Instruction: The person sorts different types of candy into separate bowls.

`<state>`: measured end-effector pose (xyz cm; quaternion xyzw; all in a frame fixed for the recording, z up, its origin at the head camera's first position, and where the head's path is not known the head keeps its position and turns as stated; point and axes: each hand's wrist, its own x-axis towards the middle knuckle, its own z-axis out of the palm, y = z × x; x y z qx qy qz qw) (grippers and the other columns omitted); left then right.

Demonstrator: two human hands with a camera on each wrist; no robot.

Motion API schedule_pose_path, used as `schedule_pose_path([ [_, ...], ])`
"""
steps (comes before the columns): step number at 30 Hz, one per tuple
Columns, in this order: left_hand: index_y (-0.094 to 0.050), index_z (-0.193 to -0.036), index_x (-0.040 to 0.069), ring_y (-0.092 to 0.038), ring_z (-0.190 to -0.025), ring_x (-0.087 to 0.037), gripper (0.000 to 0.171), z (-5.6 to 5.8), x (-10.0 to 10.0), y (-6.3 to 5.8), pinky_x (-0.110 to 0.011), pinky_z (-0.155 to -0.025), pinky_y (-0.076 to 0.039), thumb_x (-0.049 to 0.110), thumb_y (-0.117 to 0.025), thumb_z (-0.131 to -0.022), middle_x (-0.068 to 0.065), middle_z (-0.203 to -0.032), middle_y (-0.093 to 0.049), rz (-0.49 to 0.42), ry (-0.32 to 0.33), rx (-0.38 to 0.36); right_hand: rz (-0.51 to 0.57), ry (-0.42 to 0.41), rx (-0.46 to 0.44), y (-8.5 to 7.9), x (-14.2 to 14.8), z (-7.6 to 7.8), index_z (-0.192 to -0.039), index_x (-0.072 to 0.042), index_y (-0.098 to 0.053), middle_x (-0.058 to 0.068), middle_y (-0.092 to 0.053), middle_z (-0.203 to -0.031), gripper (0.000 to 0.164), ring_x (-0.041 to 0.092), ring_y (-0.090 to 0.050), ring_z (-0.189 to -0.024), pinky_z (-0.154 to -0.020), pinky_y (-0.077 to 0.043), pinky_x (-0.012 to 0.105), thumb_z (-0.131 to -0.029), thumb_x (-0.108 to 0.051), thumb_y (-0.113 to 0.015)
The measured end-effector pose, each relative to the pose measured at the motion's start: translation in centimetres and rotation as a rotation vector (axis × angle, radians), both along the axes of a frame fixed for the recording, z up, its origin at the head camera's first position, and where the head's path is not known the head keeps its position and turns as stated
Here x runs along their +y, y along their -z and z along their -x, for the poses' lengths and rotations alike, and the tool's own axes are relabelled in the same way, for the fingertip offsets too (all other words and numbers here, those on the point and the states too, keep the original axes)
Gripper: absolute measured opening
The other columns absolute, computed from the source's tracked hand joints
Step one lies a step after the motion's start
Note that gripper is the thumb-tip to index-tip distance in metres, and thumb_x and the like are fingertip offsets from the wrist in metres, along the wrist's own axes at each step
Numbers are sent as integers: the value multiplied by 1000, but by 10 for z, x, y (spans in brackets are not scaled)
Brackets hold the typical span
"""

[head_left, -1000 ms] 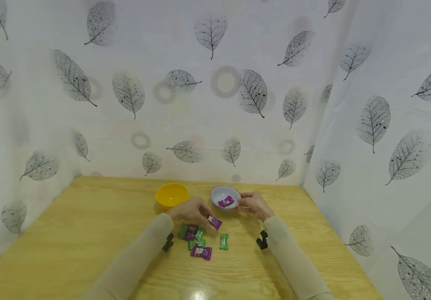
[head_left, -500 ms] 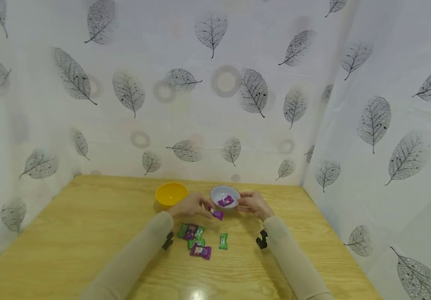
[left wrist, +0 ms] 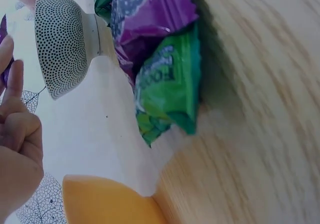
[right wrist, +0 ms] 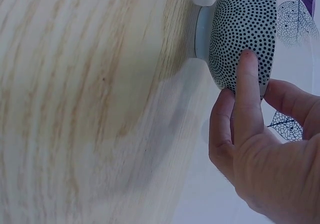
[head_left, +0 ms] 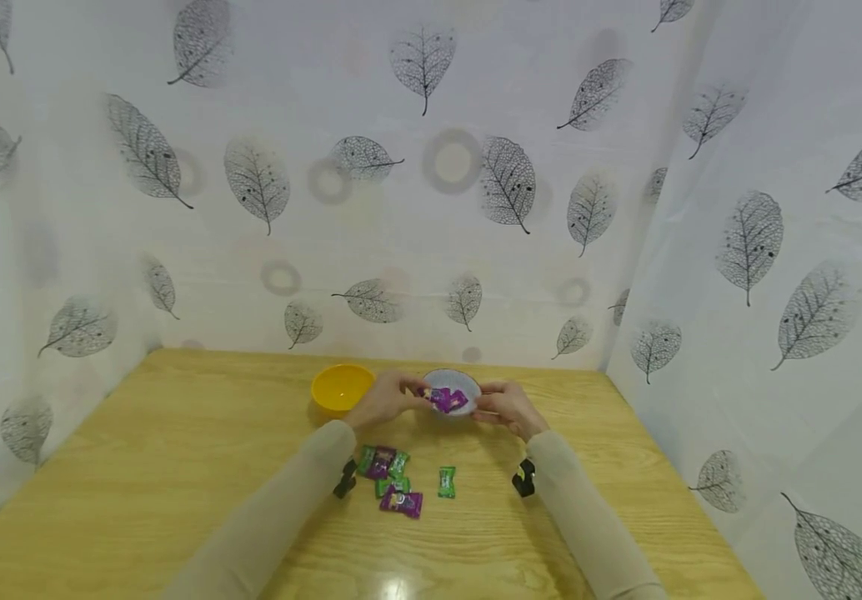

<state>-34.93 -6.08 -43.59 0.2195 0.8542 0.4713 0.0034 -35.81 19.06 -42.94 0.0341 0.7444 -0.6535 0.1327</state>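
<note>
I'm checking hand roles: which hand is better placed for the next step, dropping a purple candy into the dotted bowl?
Probably the left hand: it pinches a purple candy above the dotted bowl, whereas the right hand holds that bowl's side.

Left wrist view: green wrapper (left wrist: 170, 91), just off centre toward 12 o'clock, read "FOO", sideways, remainder unclear. Purple wrapper (left wrist: 145, 21) at its 12 o'clock: no legible text. Head view wrapper print was too small.

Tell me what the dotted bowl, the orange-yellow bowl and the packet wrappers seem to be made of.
Dotted bowl: probably glazed ceramic, given its smooth wall and pale foot ring.
Orange-yellow bowl: smooth, with a small glint inside; perhaps plastic, though glazed ceramic is possible.
Wrappers: likely glossy plastic film, creased with crimped ends.
</note>
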Motion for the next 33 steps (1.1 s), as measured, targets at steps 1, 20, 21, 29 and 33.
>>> schedule_pose_path([
  [1,-75,-107,13,-56,-79,-15,26,0,1,0,-27,-68,-45,24,-78,-83,1,-88,-70,-1,-16,7,-1,1,1,0,0,0,-135,16,-45,37,-52,-130,45,23,-71,-84,-80,-60,30,-92,8,-55],
  [20,-72,-111,8,-58,-84,-17,24,8,18,9,-30,-77,-49,17,-71,-88,-5,-91,-69,30,-67,27,-4,-14,12,3,2,-3,-135,14,-47,36,-53,-130,44,24,-71,-89,-86,-59,35,-92,8,-56],
  [21,-72,-111,8,-59,-84,-17,25,7,19,8,-31,-77,-50,16,-71,-88,-6,-91,-69,30,-64,15,-2,-15,11,3,2,-3,-135,14,-47,36,-53,-130,44,23,-71,-88,-86,-59,35,-92,8,-56],
  [29,-70,-115,4,-61,-86,-18,28,1,28,-2,-29,-77,-54,10,-70,-88,-9,-97,-70,40,-58,-20,-14,-17,15,3,2,-2,-135,15,-47,37,-52,-130,45,24,-71,-87,-88,-58,38,-92,8,-56],
  [33,-67,-119,1,-62,-85,-20,33,1,32,-4,-29,-74,-56,6,-69,-87,-13,-97,-70,33,-45,-35,-12,-6,17,1,1,-1,-135,15,-47,37,-53,-129,44,25,-70,-88,-90,-56,40,-92,8,-56],
])
